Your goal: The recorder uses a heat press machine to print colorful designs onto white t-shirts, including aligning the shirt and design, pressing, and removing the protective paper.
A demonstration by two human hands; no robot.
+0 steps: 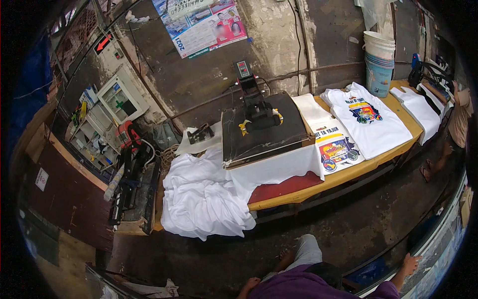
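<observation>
At the lower right my right hand (410, 264) rests by the edge of a glass-like surface (429, 269), its fingers apart and nothing seen in it. My left hand (252, 283) hangs low beside my purple shirt, its fingers too small and hidden to make out. Both hands are away from the yellow-topped bench (284, 197). On that bench stands a heat press (269, 132) with a wide black plate, lowered over white cloth. A heap of white shirts (201, 197) drapes off its left end. To its right lie a printed white sheet or shirt (334, 149) and a printed white T-shirt (371, 119).
Stacked buckets (380, 74) stand behind the shirts. Another press (418, 70) and a white shirt (416, 107) are at the far right, near another person (460, 117). On the left are a black machine (132, 187) and a white cabinet (122, 98). A calendar (201, 25) hangs behind.
</observation>
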